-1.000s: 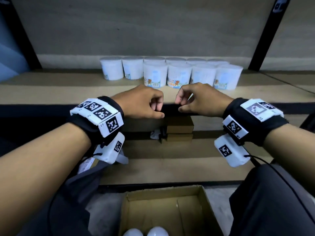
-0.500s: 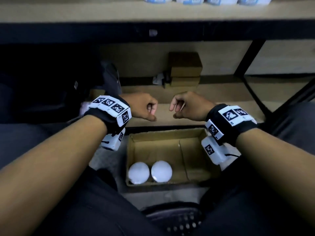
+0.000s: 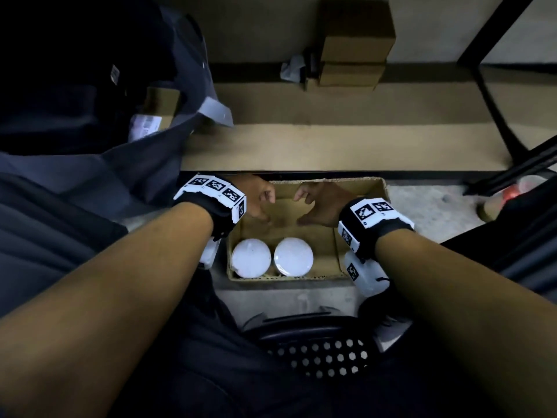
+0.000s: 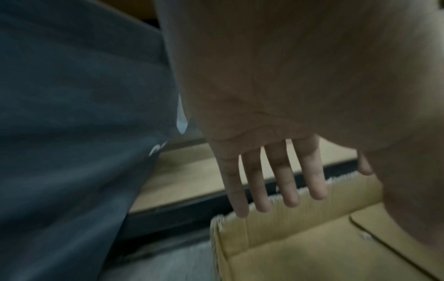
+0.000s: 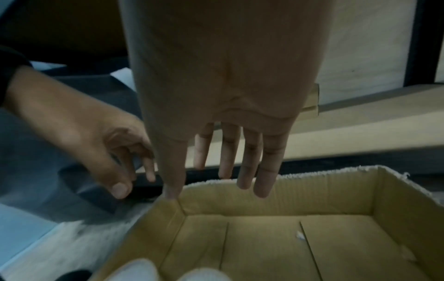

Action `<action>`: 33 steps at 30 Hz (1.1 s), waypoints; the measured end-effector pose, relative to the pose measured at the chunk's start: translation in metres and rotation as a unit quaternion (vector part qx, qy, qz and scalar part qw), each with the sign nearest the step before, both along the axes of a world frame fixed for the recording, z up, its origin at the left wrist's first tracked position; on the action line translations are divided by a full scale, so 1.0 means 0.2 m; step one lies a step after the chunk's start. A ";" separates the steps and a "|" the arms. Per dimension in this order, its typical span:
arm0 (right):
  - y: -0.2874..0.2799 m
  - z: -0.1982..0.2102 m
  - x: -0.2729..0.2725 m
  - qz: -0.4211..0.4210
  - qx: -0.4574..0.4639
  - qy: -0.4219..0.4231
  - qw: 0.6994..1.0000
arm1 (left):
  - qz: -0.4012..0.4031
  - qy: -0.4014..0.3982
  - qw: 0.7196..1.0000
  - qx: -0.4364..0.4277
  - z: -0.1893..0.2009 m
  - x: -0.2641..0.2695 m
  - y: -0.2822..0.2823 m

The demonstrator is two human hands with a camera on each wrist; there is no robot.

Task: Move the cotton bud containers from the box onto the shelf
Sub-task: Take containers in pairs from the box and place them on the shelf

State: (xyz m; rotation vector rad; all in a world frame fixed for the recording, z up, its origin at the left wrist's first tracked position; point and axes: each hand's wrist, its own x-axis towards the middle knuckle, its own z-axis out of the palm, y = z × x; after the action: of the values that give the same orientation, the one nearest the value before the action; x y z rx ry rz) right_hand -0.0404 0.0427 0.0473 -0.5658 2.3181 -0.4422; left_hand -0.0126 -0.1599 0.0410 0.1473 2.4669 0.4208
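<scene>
Two round white-lidded cotton bud containers, left one [image 3: 250,257] and right one [image 3: 293,256], stand side by side at the near left of an open cardboard box [image 3: 360,188] on the floor. Their lids [image 5: 137,270] show at the bottom of the right wrist view. My left hand [image 3: 261,203] hovers over the box's far left part, fingers [image 4: 276,182] loosely extended, holding nothing. My right hand [image 3: 313,203] hovers beside it over the box's far middle, fingers [image 5: 247,161] relaxed and empty. Both hands are beyond the containers, not touching them.
A low wooden shelf board [image 3: 346,146] runs just beyond the box, with small brown boxes [image 3: 355,40] stacked at its back. A dark bag [image 3: 105,131] lies at left. A black shelf leg [image 3: 494,110] slants at right. My legs and a perforated chair seat [image 3: 319,357] are close below.
My view tilted down from the upper shelf with its row of containers to the box. Both hands dropped from shelf height into the box opening and their fingers loosened.
</scene>
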 end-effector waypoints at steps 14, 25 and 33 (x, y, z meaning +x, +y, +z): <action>-0.09 -0.42 0.15 0.046 0.090 -0.029 0.994 | 0.019 -0.078 0.996 -0.029 -0.38 0.24 0.06; -0.13 -0.56 0.26 0.034 0.093 -0.046 0.994 | 0.025 -0.048 0.997 -0.046 -0.44 0.31 0.11; -0.14 -0.60 0.27 0.020 0.099 -0.057 0.993 | 0.013 -0.017 0.998 -0.060 -0.45 0.35 0.10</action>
State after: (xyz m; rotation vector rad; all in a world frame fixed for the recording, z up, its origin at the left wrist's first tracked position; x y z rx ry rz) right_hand 0.0142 0.0147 -0.0727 -0.4772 2.2048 -0.2154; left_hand 0.0572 -0.1393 -0.0486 0.0562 2.4545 0.2820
